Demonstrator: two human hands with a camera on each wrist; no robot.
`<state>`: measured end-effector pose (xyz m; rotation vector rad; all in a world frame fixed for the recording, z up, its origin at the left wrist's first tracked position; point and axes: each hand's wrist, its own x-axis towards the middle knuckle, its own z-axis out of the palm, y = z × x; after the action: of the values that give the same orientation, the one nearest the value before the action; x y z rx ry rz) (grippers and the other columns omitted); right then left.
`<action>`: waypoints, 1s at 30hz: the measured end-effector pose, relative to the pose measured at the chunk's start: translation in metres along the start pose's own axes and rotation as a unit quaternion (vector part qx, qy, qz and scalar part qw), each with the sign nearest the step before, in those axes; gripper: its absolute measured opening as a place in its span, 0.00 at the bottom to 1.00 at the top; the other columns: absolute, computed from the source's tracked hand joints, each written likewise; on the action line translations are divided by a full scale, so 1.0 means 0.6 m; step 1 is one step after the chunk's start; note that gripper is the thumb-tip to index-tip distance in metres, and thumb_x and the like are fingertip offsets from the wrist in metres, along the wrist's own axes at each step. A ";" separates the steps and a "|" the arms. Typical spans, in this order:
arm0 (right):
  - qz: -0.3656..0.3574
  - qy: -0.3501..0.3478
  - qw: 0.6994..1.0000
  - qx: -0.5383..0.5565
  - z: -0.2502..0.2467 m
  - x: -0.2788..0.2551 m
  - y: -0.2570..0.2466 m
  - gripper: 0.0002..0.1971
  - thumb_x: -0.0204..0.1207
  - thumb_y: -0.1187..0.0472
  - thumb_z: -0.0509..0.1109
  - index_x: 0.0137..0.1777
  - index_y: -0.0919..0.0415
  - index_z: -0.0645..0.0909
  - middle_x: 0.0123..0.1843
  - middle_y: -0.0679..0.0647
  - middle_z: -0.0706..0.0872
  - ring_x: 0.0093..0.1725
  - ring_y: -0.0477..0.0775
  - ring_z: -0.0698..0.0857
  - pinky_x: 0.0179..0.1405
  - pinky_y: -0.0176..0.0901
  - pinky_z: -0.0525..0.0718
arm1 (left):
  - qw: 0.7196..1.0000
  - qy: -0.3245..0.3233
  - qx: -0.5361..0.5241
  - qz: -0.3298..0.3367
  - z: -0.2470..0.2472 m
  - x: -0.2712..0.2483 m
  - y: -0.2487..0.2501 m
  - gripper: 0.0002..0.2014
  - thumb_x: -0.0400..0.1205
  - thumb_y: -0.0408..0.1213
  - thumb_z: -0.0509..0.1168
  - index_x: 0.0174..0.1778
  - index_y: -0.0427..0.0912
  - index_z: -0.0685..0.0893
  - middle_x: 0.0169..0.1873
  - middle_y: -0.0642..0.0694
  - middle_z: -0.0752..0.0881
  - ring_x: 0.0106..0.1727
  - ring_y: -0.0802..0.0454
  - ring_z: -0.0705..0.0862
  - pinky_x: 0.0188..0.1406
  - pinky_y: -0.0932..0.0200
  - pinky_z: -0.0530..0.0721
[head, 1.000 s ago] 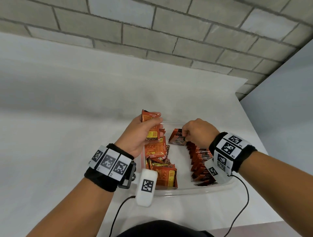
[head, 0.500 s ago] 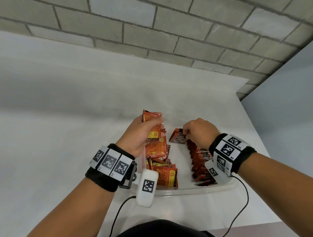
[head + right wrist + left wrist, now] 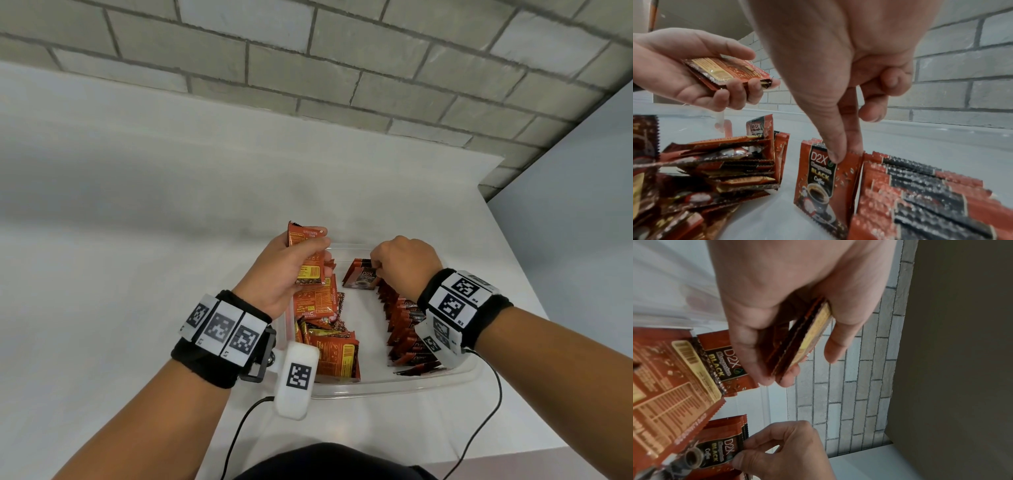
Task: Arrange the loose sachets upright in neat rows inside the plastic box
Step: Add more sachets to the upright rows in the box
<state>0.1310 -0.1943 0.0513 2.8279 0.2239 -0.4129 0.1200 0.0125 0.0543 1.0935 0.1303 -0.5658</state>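
Observation:
A clear plastic box (image 3: 394, 389) sits on the white table near me. My left hand (image 3: 291, 263) grips a small stack of red-orange coffee sachets (image 3: 308, 255) above the box's far left corner; the same held stack (image 3: 797, 340) shows edge-on in the left wrist view and again as the held stack (image 3: 725, 73) in the right wrist view. My right hand (image 3: 400, 263) pinches the top of the end sachet (image 3: 824, 183) of an upright row of sachets (image 3: 404, 329) along the box's right side. Loose sachets (image 3: 329, 339) lie piled on the left side.
A grey brick wall (image 3: 342, 68) runs behind the white table (image 3: 137, 240). The table's right edge (image 3: 513, 260) passes close by the box, with a grey wall beyond it. Cables (image 3: 479, 428) trail from both wristbands toward me.
Both hands have stayed nearly in place. The right hand has kept its pinch on the end sachet, which has tilted slightly more upright against the row.

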 end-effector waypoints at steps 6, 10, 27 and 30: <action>0.004 0.020 0.999 -0.034 -0.001 -0.002 -0.002 0.04 0.79 0.64 0.62 0.46 0.57 0.78 0.46 0.53 0.85 0.43 0.56 0.83 0.40 0.42 0.70 | 1.000 0.001 -0.002 -0.002 -0.001 0.001 -0.001 0.10 0.81 0.36 0.67 0.58 0.44 0.82 0.35 0.45 0.86 0.33 0.51 0.86 0.34 0.61 0.87; 0.006 0.029 0.999 -0.021 -0.003 -0.006 -0.003 0.04 0.80 0.62 0.62 0.47 0.57 0.78 0.46 0.53 0.85 0.45 0.57 0.83 0.40 0.43 0.70 | 1.000 0.004 -0.004 -0.001 -0.001 0.002 -0.002 0.10 0.82 0.36 0.66 0.59 0.43 0.82 0.35 0.45 0.86 0.33 0.51 0.87 0.34 0.60 0.87; 0.003 0.104 0.910 0.402 -0.062 -0.059 -0.002 0.10 0.77 0.48 0.70 0.56 0.48 0.81 0.45 0.43 0.85 0.32 0.39 0.79 0.35 0.29 0.74 | 0.999 -0.038 0.028 -0.008 0.012 -0.003 -0.013 0.11 0.79 0.31 0.68 0.57 0.41 0.83 0.44 0.44 0.92 0.45 0.48 0.91 0.39 0.55 0.89; -0.026 0.060 0.873 0.483 -0.078 -0.080 -0.009 0.16 0.76 0.51 0.71 0.62 0.47 0.80 0.49 0.44 0.85 0.40 0.46 0.85 0.44 0.36 0.82 | 0.997 -0.063 0.041 0.012 0.026 -0.008 -0.016 0.15 0.76 0.30 0.69 0.59 0.40 0.84 0.48 0.41 0.91 0.49 0.45 0.90 0.44 0.53 0.89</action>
<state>0.0962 -0.1809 0.1076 3.8514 0.1350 -0.4450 0.1083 -0.0023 0.0558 1.1350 -0.0160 -0.6207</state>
